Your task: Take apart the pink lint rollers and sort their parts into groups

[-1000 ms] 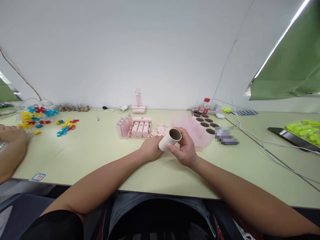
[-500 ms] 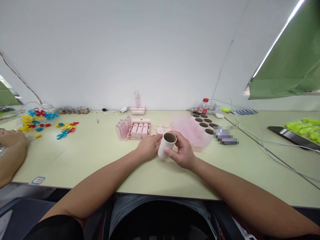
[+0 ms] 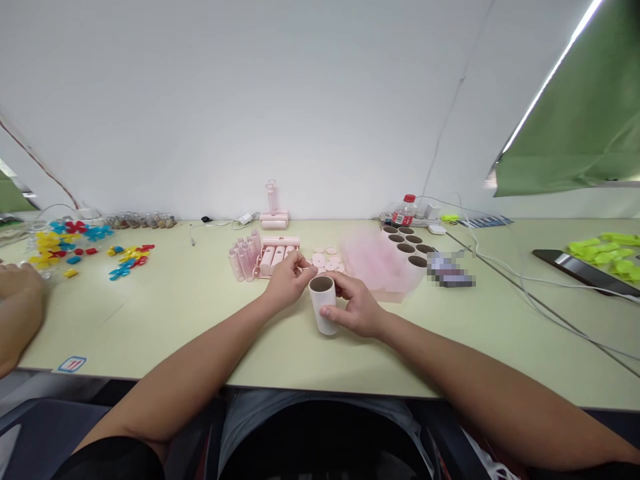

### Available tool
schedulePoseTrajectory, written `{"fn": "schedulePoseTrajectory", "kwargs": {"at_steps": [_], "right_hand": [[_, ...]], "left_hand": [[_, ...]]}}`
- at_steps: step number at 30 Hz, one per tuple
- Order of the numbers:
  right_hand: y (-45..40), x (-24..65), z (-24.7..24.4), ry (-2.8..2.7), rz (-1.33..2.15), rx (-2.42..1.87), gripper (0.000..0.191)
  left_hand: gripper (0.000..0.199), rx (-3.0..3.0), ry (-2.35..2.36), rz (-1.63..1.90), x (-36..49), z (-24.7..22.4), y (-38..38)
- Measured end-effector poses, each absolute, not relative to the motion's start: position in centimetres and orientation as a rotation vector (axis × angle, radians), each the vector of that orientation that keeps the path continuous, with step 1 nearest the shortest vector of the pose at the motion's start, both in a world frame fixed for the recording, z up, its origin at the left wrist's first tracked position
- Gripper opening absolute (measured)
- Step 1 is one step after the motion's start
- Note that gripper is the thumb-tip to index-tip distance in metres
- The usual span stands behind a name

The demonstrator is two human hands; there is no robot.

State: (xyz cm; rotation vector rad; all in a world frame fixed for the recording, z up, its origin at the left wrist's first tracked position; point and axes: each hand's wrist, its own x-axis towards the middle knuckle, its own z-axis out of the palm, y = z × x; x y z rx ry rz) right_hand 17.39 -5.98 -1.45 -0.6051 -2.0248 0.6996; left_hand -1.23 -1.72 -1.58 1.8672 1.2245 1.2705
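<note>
My right hand grips a white cardboard tube from its right side, thumb in front. The tube stands near upright, and its dark open end faces up. My left hand is beside the tube's rim with thumb and forefinger pinched together; whatever is between them is too small to make out. Just beyond the hands lie several pale pink discs. Behind my left hand are pink cylinders in a holder, with clear pink tubes standing to their left.
More cardboard tubes stand at the right, beside translucent pink film. A cola bottle stands behind them. Cables cross the table's right side. Colourful plastic pieces lie left, near another person's arm.
The tube has moved left and slightly nearer me in my right hand. My left hand has come off the tube's side and risen beside its rim, fingers pinched.
</note>
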Motion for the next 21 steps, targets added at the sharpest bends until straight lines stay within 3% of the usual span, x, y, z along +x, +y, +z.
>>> {"fn": "schedulePoseTrajectory", "kwargs": {"at_steps": [7,15,21], "right_hand": [[-5.6,17.4,-1.7,-2.064,0.805,-0.645,0.05],[-5.5,17.2,-1.6,-2.073,0.763,-0.687,0.049],[-5.5,17.1,-1.7,-2.064,0.726,-0.739,0.036]], "left_hand": [[0.024,1.587,0.898,1.358,-1.3,-0.6,-2.1],[0.024,1.675,0.718,1.355,-1.4,-1.0,-2.6],[0.027,1.85,0.689,1.311,-1.4,-1.4,-2.9]]}}
